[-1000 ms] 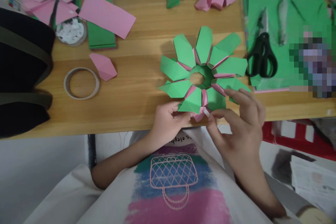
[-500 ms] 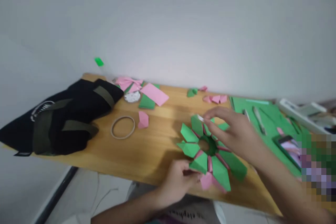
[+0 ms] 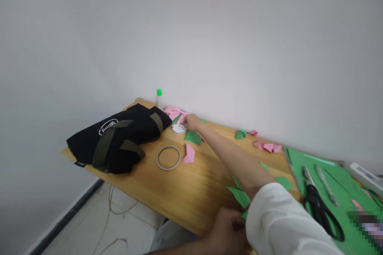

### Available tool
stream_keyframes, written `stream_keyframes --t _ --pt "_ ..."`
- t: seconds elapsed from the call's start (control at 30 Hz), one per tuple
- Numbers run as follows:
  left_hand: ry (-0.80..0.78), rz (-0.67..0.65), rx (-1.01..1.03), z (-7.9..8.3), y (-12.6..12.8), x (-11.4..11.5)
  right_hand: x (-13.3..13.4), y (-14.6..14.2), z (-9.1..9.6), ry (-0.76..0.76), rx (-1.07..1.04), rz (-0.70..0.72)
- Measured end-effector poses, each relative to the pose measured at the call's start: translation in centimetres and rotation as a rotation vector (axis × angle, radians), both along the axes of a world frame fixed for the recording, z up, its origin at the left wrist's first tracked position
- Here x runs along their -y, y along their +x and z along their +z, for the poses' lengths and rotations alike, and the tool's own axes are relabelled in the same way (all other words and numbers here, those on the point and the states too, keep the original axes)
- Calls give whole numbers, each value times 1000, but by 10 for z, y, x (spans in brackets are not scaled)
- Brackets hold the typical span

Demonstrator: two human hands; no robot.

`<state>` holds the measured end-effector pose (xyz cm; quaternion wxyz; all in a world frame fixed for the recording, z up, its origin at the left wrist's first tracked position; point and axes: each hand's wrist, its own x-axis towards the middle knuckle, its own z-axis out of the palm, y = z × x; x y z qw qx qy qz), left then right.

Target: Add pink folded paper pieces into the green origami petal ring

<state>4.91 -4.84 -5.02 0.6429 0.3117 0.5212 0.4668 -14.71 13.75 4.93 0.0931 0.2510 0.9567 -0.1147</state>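
Note:
My right arm stretches across the table to the back left. My right hand (image 3: 192, 122) is at the right rim of a small round dish (image 3: 178, 128) holding white pieces; its fingers are closed together, and anything in them is hidden. At the front edge my left hand (image 3: 226, 229) has its fingers curled at the green and pink folded-paper flower (image 3: 239, 196), most of which is behind my right forearm and white sleeve. Pink folded paper (image 3: 173, 111) lies behind the dish, and a green paper piece (image 3: 193, 137) in front of it.
On the left lies a black bag (image 3: 122, 139). A ring (image 3: 168, 157) and a pink folded piece (image 3: 189, 154) lie mid-table. Folded pieces (image 3: 267, 146) line the wall. Black-handled scissors (image 3: 320, 207) and a cutter (image 3: 326, 185) rest on green sheets at right. A green-capped bottle (image 3: 159, 97) stands at back.
My right hand has left the flower and moved left to the dish, without the small white piece seen at its fingertips before. My left hand stays at the flower; the view has shifted.

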Motion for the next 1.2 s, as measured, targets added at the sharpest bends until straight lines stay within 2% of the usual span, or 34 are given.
stream_keyframes --t 0.1,0.3,0.73,1.03,1.2 --pt "13 59 49 9 -3 3 1 -4 -2 23 17 -12" --pt "2 72 80 22 -8 2 1 0 -1 34 -15 -29" --pt "-64 158 -67 40 -12 -1 5 -9 6 -30 -55 -7" --pt "-37 142 -24 32 -9 -1 7 -1 26 -169 -158 -7" --pt "-36 77 -15 24 -9 -5 14 21 52 -247 -206 14"
